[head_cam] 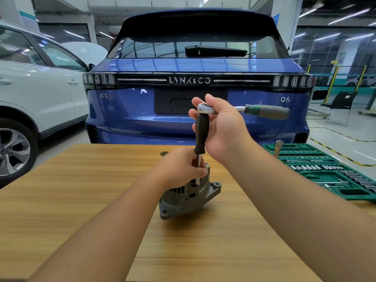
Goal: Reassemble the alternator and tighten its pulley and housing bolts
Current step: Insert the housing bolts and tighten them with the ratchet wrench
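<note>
Grey alternator (188, 197) near the middle of the wooden desk (81, 190), left hand (179, 167) curled around its top and the driver shaft (199, 169), right hand (220, 127) clamped on the ratchet (264, 111) head atop the black driver handle (201, 135), green socket case (325, 171) at the right edge.

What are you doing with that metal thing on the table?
A person is putting a grey metal alternator back together on a light wooden table. The left hand steadies the alternator and the thin metal shaft of a black-handled driver standing upright on it. The right hand grips the head of a silver ratchet with a grey and green handle, fitted on top of the driver. A green tray of sockets lies open to the right.
</note>
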The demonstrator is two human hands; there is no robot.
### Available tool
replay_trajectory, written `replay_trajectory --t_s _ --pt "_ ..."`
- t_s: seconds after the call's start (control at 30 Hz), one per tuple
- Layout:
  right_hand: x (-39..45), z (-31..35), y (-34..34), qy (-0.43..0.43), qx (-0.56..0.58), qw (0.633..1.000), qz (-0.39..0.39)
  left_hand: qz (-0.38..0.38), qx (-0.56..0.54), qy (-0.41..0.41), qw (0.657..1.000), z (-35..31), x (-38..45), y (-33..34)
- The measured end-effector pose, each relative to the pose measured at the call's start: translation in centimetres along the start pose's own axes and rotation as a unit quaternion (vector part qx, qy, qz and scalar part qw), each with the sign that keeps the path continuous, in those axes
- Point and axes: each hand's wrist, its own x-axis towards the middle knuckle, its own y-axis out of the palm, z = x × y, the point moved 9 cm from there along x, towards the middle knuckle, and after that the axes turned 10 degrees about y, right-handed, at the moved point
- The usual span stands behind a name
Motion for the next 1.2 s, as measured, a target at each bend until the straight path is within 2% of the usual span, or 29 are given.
replay_trajectory --t_s 0.03,0.07,0.1,0.13,0.17,0.2,0.43,0.57,0.7,0.87,0.93,0.97,1.03,1.07,1.13,1.2 --pt "-0.5 0.9 -0.1 -0.079 -0.077 0.994 -0.011 0.000 -0.002 0.003 1.000 -0.1 0.0 0.0" --pt "-1.5 2.2 0.2 -0.183 -0.190 0.964 -0.034 0.000 -0.002 0.006 1.000 -0.2 -0.1 -0.1" --pt "-2.9 3.5 1.0 -0.300 -0.313 0.900 -0.052 0.001 -0.001 0.010 1.000 -0.3 -0.2 -0.2" --pt "-4.2 4.0 2.2 -0.398 -0.416 0.816 -0.051 0.001 0.001 0.014 1.000 -0.4 -0.3 -0.2" --pt "-5.0 3.9 3.2 -0.457 -0.485 0.745 -0.040 0.000 0.004 0.016 1.000 -0.5 -0.4 -0.2" --pt "-5.2 3.6 3.7 -0.472 -0.524 0.708 -0.031 0.001 0.009 0.015 1.000 -0.5 -0.4 -0.2" --pt "-4.2 3.0 3.8 -0.395 -0.601 0.695 0.007 0.003 0.038 0.003 0.999 -0.6 -0.4 -0.2" --pt "-4.5 2.1 3.7 -0.406 -0.635 0.654 0.069 0.000 0.030 0.003 1.000 -0.5 -0.4 -0.3" --pt "-4.0 2.9 3.4 -0.402 -0.636 0.655 0.074 0.001 0.013 -0.005 1.000 -0.4 -0.4 -0.3" --pt "-3.7 4.5 4.4 -0.412 -0.692 0.592 0.033 0.002 0.015 0.002 1.000 -0.6 -0.4 -0.2" --pt "-2.8 4.9 5.2 -0.370 -0.745 0.555 0.015 0.007 0.011 0.001 1.000 -0.5 -0.5 -0.1" --pt "-2.4 5.0 5.6 -0.336 -0.765 0.549 0.012 0.009 0.009 0.001 1.000 -0.5 -0.5 0.0" --pt "-1.3 5.1 5.8 -0.253 -0.776 0.577 0.008 0.012 0.004 0.000 1.000 -0.4 -0.5 0.0" --pt "-0.8 5.0 5.7 -0.203 -0.763 0.614 0.007 0.012 0.002 0.000 1.000 -0.4 -0.5 0.0" --pt "-0.1 4.5 5.0 -0.084 -0.683 0.725 0.003 0.013 0.003 0.000 1.000 -0.4 -0.5 0.0" --pt "0.0 3.5 4.0 0.023 -0.539 0.842 -0.008 0.011 0.007 0.001 1.000 -0.3 -0.4 0.0"
